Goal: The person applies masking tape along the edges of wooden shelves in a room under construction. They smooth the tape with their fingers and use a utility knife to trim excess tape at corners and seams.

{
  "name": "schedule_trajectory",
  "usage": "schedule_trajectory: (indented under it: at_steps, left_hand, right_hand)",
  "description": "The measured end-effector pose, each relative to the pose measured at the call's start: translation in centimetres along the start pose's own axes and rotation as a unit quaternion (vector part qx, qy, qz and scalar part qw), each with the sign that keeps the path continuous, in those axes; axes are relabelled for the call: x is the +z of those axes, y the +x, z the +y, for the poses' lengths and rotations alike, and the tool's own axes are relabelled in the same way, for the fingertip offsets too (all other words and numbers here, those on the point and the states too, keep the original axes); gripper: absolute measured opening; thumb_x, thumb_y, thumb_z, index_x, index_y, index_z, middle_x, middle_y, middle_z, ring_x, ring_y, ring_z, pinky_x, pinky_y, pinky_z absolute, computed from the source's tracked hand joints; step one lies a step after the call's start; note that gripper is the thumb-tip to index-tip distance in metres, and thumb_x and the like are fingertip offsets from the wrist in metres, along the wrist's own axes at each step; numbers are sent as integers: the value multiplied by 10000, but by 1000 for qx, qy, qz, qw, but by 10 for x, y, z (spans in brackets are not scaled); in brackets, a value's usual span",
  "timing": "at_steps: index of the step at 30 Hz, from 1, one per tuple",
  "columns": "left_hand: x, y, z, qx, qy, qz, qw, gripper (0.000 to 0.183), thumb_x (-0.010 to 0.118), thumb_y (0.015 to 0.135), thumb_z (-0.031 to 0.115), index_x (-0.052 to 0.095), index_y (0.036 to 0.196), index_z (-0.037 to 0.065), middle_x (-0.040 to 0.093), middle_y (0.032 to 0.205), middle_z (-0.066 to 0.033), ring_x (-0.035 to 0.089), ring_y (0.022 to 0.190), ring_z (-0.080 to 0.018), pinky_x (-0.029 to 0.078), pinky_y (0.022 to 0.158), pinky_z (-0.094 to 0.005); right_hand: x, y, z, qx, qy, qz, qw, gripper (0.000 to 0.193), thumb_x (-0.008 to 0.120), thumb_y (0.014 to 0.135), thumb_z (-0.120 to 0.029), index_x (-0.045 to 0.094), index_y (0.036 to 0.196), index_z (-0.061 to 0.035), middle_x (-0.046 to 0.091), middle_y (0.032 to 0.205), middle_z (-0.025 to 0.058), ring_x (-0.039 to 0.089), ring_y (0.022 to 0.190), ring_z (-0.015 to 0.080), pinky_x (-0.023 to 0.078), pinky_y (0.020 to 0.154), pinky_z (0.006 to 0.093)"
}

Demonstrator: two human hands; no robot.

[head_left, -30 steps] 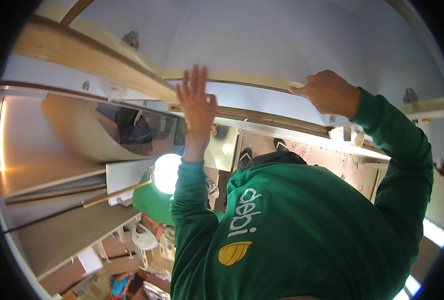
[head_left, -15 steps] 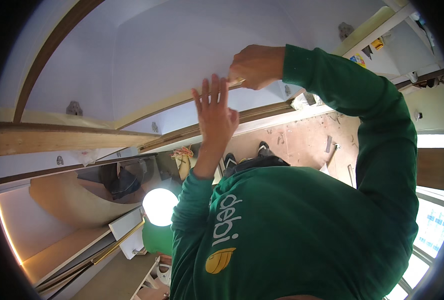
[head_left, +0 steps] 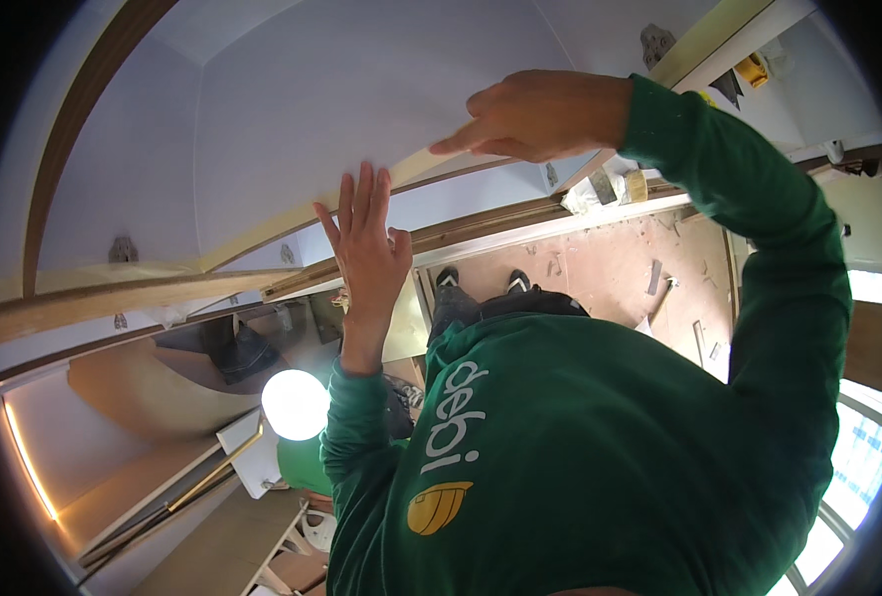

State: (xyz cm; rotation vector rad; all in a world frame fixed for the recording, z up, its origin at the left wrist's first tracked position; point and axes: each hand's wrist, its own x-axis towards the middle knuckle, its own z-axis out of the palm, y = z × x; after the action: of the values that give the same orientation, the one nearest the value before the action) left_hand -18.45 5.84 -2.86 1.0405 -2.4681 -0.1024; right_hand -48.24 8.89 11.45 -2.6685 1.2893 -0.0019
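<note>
A pale cream strip, which looks like masking tape point(head_left: 267, 226), runs along the front edge of a white cabinet panel point(head_left: 361, 89). My left hand point(head_left: 369, 253) is raised against this edge, its fingers stretched upward and apart. To its right, my right hand point(head_left: 550, 114) reaches across with the index finger laid on the strip. The other fingers of that hand curl under and are partly hidden; no object shows in them. Below the strip runs the edge's bare brown wood.
A wooden rail point(head_left: 133, 293) crosses at left. Metal hinge fittings point(head_left: 123, 248) sit on the panels. At lower left, a person in green point(head_left: 304, 467) is partly hidden by a bright round lamp point(head_left: 296, 404). A hammer point(head_left: 664, 298) and scraps lie on the floor.
My right hand has shifted right, and its index finger has straightened along the strip. My left hand has moved left and slightly down. The view has shifted a little.
</note>
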Motion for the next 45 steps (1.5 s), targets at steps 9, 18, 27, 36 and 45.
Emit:
schedule_trajectory:
  at_steps: [9, 18, 27, 36, 45]
  left_hand:
    - [-2, 3, 1, -6, -25, -17, 1000, 783, 583, 799, 63, 465, 1572, 104, 413, 1655, -106, 328, 1546, -372, 59, 1264, -671]
    - [4, 1, -2, -10, -25, -4, 1000, 760, 559, 784, 72, 512, 1542, 95, 441, 1642, -106, 346, 1542, -366, 54, 1269, -657]
    - [8, -2, -7, -7, -22, 9, 1000, 740, 558, 803, 84, 516, 1541, 104, 452, 1632, -110, 355, 1536, -364, 47, 1271, -666]
    - [3, 0, -2, -20, -17, -11, 1000, 775, 546, 804, 65, 466, 1573, 124, 428, 1647, -102, 344, 1544, -365, 74, 1272, -665]
    - [4, 1, -1, -12, -24, 5, 1000, 771, 540, 804, 54, 471, 1569, 117, 431, 1646, -95, 342, 1545, -364, 64, 1274, -664]
  right_hand:
    - [4, 8, -12, 75, -56, -134, 987, 447, 637, 971, -61, 692, 1387, -214, 663, 929, 145, 711, 825, 307, 595, 743, 412]
    - [18, 15, -31, 97, -84, -108, 986, 314, 660, 931, -94, 734, 1235, -78, 654, 827, 140, 715, 766, 300, 585, 698, 412]
    - [16, 22, -37, 112, -82, -121, 983, 295, 682, 886, -102, 748, 1172, -75, 651, 809, 133, 718, 745, 295, 583, 668, 419]
    - [28, 18, -30, 108, -49, -82, 990, 339, 693, 881, -99, 736, 1216, -75, 654, 809, 135, 716, 760, 303, 583, 677, 430]
    - [16, 21, -35, 118, -73, -141, 980, 343, 695, 870, -95, 732, 1209, -59, 648, 793, 126, 713, 768, 292, 575, 690, 422]
